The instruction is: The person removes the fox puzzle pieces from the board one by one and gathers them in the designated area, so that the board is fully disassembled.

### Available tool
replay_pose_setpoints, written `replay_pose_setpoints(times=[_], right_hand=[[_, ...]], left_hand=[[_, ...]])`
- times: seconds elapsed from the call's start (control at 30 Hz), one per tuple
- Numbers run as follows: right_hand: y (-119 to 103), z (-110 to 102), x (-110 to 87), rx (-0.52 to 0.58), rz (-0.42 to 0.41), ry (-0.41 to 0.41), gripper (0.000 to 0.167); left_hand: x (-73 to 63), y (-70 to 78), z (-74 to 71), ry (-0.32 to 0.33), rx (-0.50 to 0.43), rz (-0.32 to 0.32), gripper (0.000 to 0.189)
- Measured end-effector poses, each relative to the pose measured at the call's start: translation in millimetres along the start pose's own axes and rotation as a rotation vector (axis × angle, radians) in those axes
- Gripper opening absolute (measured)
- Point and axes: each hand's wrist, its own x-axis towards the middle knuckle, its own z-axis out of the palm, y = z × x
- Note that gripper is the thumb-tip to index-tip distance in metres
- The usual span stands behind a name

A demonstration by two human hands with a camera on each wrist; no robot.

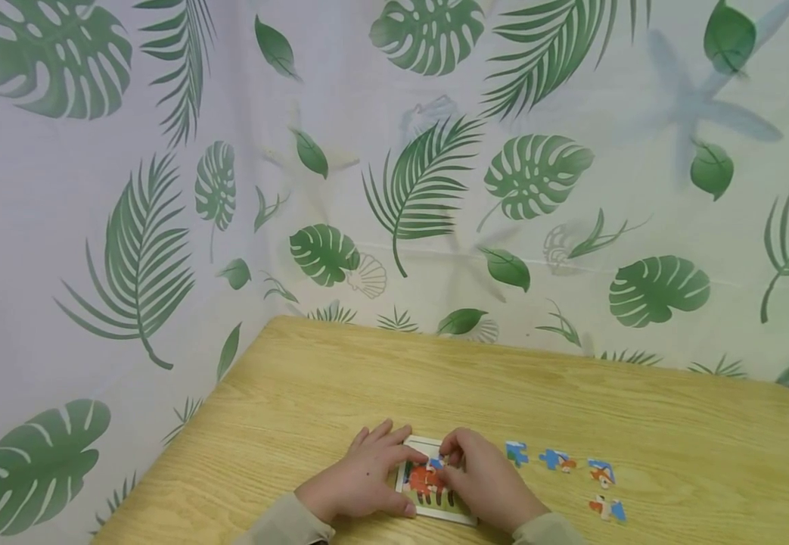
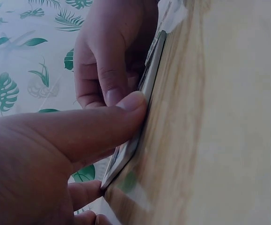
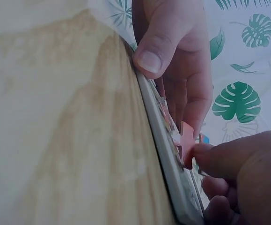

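Note:
A jigsaw puzzle tray point(image 1: 440, 515) with a white rim lies on the table, partly filled with pieces showing a red animal with dark legs on green. My left hand point(image 1: 367, 475) holds the tray at its left side, its thumb point(image 2: 131, 101) against the near rim and its index finger reaching over the pieces. Over the tray's right part, my right hand point(image 1: 492, 481) pinches a red-orange puzzle piece point(image 3: 187, 144) between thumb and fingers. That piece stands tilted close above the tray in the right wrist view. The right hand hides the tray's right side.
To the right of the tray lie several loose puzzle pieces, among them a blue and green one point(image 1: 516, 453) and an orange and blue one point(image 1: 607, 508). A wood-grain table point(image 1: 340, 378) carries everything. Leaf-patterned cloth point(image 1: 435, 288) hangs behind and to the left.

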Motion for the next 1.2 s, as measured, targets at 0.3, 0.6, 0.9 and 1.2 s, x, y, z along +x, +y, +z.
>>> replay_pose_setpoints(times=[0.3,0.6,0.9,1.2], right_hand=[[1.8,-4.6,-1.7,0.143,0.01,0.031,0.007],[1.6,-21.2,-3.5,0.146,0.081,0.084,0.009],[12.4,-60.3,-20.8,0.028,0.06,0.057,0.01],[42.8,-96.9,-42.1,-0.051,0.057,-0.017,0.012]], left_hand=[[-1.2,0.9,-1.9,-0.01,-0.011,-0.012,0.06],[3.5,1.3,0.2,-0.013,0.003,-0.003,0.062],[8.1,4.0,3.0,-0.007,0.018,0.017,0.063],[-0.2,1.2,1.3,0.004,-0.008,-0.005,0.062]])
